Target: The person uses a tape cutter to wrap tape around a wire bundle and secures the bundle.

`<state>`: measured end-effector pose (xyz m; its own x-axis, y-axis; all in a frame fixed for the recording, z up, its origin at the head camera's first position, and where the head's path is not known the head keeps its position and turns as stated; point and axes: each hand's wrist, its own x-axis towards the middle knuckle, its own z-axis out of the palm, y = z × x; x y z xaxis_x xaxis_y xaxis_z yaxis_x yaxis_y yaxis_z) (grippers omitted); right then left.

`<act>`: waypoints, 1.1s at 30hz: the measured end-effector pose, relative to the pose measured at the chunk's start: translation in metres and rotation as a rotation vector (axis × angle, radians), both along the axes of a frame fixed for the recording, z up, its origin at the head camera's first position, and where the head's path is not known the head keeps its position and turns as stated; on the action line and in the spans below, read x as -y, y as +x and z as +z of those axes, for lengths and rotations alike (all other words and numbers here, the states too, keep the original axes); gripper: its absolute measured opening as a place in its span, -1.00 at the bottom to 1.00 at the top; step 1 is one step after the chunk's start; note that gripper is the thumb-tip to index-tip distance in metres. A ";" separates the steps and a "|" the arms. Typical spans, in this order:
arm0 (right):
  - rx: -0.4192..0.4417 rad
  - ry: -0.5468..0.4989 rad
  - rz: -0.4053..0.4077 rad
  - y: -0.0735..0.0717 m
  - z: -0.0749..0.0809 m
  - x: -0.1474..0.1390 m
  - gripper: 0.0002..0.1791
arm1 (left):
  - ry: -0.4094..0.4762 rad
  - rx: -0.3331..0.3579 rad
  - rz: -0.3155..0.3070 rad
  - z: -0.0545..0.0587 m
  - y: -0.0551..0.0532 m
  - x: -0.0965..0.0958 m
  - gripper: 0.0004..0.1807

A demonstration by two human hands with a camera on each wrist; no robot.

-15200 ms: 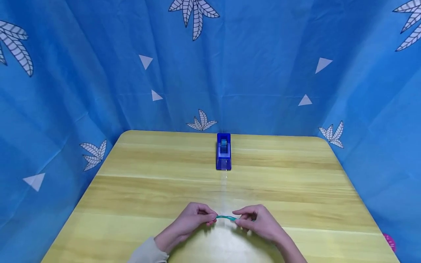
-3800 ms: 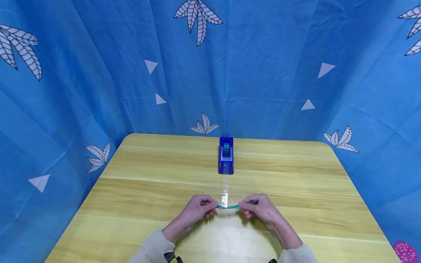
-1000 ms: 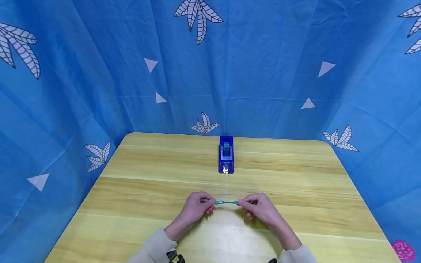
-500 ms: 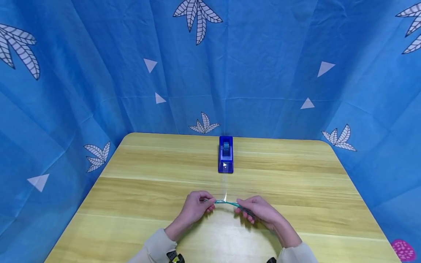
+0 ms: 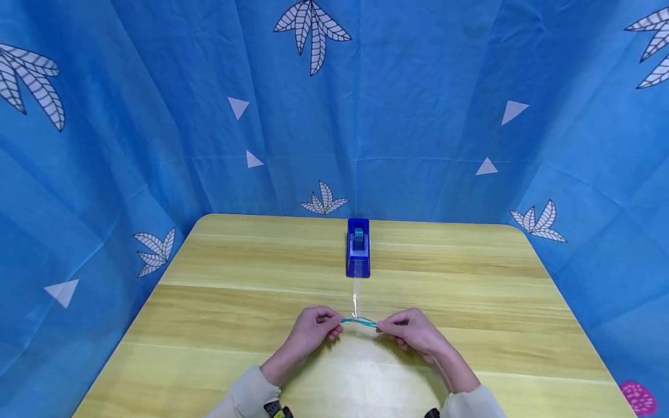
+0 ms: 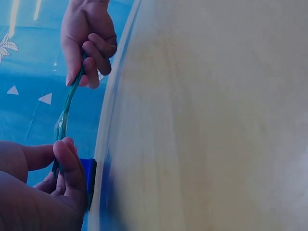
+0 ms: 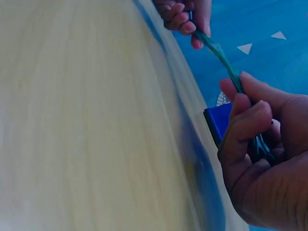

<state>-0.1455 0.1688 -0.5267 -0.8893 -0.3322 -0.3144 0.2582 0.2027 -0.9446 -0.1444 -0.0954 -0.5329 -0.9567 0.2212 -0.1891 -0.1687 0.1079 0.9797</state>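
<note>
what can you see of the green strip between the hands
The green strip is thin, teal-green and looks like flexible plastic or wire, perhaps several strands together. It is held just above the table, slightly bowed, running left to right. The left hand pinches one end and the right hand the other. Clear tape from the blue dispenser meets its middle.

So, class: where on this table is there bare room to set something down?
Bare wood lies left and right of the tape dispenser, out to the table edges. The middle strip is crowded: left hand and right hand hold a green strip.
</note>
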 end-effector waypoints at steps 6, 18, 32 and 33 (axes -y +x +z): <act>-0.046 0.053 -0.013 -0.001 0.000 0.000 -0.74 | 0.018 0.045 -0.018 -0.002 -0.005 0.000 -0.78; -0.087 0.087 -0.082 -0.003 0.001 0.003 -0.73 | 0.049 0.022 -0.031 -0.005 -0.011 0.000 -0.81; 0.066 -0.032 -0.042 -0.002 -0.004 0.000 -0.60 | 0.031 0.009 0.004 -0.005 -0.010 0.000 -0.85; 0.069 -0.026 -0.047 -0.002 -0.004 0.001 -0.61 | 0.030 0.009 0.005 -0.005 -0.010 0.000 -0.86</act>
